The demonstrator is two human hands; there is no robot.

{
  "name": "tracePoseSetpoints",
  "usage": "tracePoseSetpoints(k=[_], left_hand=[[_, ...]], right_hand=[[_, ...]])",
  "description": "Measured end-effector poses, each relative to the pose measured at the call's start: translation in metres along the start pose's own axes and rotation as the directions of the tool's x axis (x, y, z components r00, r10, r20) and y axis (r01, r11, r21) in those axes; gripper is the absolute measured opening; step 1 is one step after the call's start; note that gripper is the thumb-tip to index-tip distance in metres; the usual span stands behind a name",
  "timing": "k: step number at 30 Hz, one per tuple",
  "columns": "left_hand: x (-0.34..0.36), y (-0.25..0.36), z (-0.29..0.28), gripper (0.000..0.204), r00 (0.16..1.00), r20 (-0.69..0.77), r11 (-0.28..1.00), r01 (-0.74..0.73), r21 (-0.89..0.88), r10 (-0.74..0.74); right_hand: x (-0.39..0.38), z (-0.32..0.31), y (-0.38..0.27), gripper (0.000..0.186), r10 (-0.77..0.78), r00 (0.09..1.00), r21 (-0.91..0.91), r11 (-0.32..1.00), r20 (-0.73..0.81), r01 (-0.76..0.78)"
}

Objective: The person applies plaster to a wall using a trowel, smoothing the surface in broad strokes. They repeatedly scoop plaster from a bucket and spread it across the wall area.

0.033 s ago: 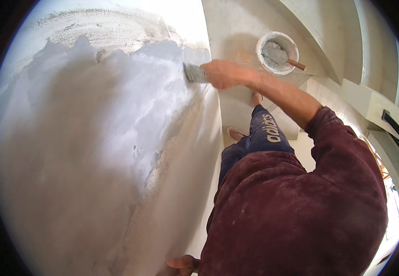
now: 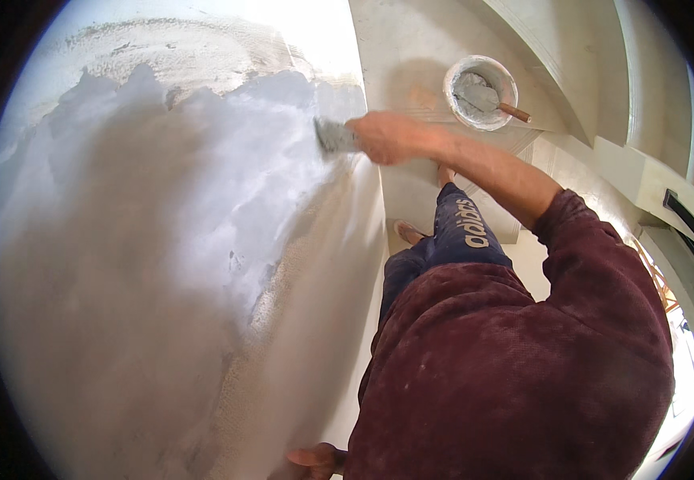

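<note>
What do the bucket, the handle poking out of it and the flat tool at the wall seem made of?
The bucket: probably plastic, from its pale, smooth-looking, smeared sides.
The handle: likely wood, given its reddish-brown colour, though plastic is possible; its finish is too small to judge.
The flat tool: perhaps metal, judging by its broad, grey face; smears and blur hide the finish.

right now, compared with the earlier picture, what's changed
The bare right hand and the grey, flat-bladed plastering tool it grips have shifted slightly down and left in the picture, over the grey-coated wall. I see nothing newly grasped or released. The round white bucket with its brown-handled tool and the bare left hand look essentially unchanged.
</note>
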State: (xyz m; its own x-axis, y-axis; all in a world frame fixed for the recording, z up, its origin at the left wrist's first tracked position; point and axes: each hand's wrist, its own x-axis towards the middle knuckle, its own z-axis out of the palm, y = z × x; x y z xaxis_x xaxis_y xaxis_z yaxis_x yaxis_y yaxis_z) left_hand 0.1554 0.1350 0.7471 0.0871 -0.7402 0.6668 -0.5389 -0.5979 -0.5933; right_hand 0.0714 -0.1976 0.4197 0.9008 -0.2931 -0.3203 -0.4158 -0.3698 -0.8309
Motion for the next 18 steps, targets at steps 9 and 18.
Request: tracePoseSetpoints(k=[9,18], left_hand=[[-0.028,-0.007,-0.002,0.058,0.975,0.03,0.959,0.221,-0.175,-0.219],[-0.005,0.006,-0.007,0.055,0.999,-0.001,0.999,-0.036,0.002,0.036]], right_hand=[[-0.012,0.059,0.056,0.02,0.283,0.959,0.046,0.958,0.013,-0.283],[0.051,0.055,0.071,0.015,0.258,0.939,-0.049,0.966,0.23,-0.253]])
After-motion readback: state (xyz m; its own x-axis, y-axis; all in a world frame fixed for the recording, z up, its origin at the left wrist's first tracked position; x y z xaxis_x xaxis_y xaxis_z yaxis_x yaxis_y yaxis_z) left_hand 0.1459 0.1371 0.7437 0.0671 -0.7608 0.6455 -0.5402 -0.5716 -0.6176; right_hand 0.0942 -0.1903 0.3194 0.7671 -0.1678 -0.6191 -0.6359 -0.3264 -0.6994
